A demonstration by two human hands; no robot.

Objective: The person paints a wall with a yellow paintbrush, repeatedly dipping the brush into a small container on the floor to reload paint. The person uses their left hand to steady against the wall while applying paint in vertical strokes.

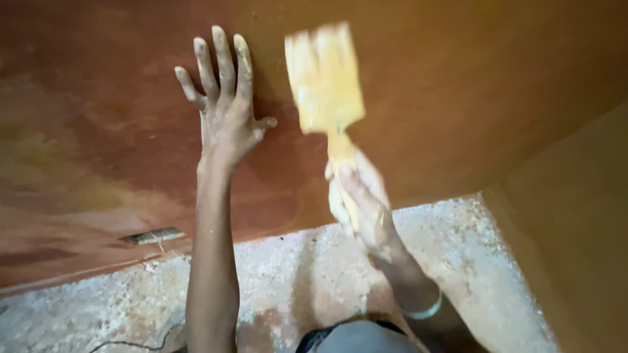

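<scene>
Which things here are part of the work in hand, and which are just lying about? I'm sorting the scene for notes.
In use:
- paintbrush, yellow-coated, held by the right hand
- brown panel, with the left hand pressed flat on it

Lying about:
- small flat scrap at the panel's lower edge
- speckled floor

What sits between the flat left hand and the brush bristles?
Nothing: only bare brown panel separates the left hand from the brush, in the head view.
</scene>
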